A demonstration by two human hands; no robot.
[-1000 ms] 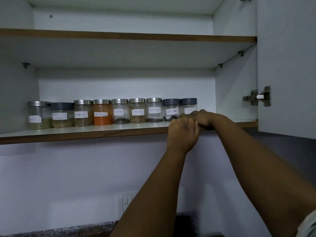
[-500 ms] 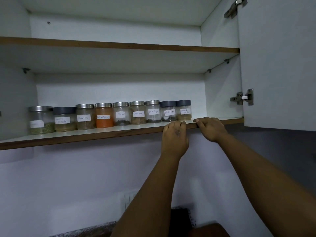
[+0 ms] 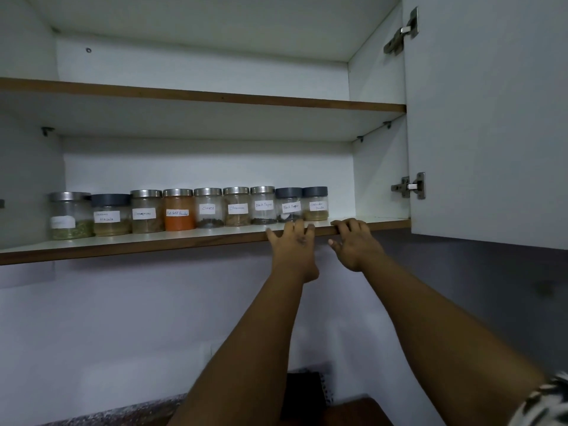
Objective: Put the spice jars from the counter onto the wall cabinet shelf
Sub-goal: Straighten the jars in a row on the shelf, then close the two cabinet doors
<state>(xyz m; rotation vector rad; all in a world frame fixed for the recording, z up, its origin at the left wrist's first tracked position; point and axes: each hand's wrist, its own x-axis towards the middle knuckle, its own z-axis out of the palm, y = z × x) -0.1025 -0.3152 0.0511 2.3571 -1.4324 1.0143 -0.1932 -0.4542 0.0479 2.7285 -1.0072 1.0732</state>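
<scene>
Several labelled spice jars stand in a row on the lower cabinet shelf point(image 3: 123, 245), from a steel-lidded jar of green spice point(image 3: 70, 215) at the left, past an orange powder jar point(image 3: 179, 209), to a grey-lidded jar point(image 3: 315, 203) at the right end. My left hand point(image 3: 294, 247) is raised in front of the shelf's front edge with fingers spread, holding nothing. My right hand point(image 3: 353, 242) is beside it, fingertips resting on the shelf edge to the right of the last jar, also empty.
The open cabinet door point(image 3: 485, 118) hangs at the right on two hinges point(image 3: 410, 186). An upper shelf point(image 3: 215, 98) sits above the jars. A white wall lies below, with a speckled counter edge point(image 3: 123, 416) and a dark object point(image 3: 304, 392) at the bottom.
Both hands have pulled back from the right-end jar to the shelf's front edge and spread open. The view has tilted upward, showing more of the cabinet.
</scene>
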